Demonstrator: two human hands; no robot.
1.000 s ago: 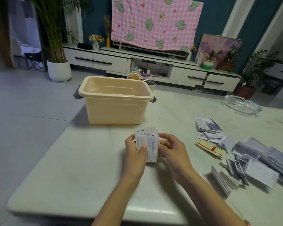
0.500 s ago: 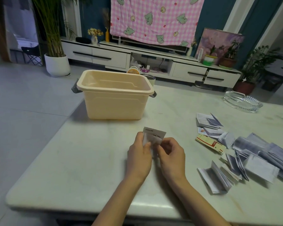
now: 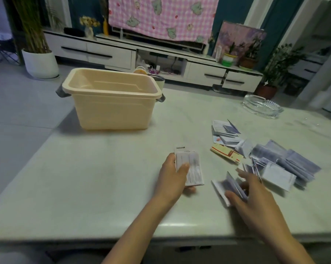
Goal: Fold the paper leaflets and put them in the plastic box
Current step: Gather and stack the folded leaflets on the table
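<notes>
**A:** The left hand [image 3: 172, 178] has the folded leaflet [image 3: 189, 168] pinched, thumb across its face and fingers curled behind. It's held low, near the middle of the table [image 3: 84, 178].

**B:** Flat and tight, I'd say so the creases don't spring open. And the plastic box [image 3: 113, 111] sits far left, open-topped, well apart from that hand.

**A:** Right, so I judge the drop-in isn't done yet. Now look right: the right hand [image 3: 256, 199] is down over a concertina leaflet [image 3: 227, 187] at the near edge of the loose pile [image 3: 279, 162].

**B:** Has it got hold?

**A:** Can't tell. The fingers are spread and half curled and the thumb touches the paper's near edge, but it's all blurred.

**B:** Sensible split, though. One hand minds the finished piece while the other goes for fresh stock on its own side.

**A:** And with the pile on the right and the box on the left, paper travels one way across the person.
</notes>
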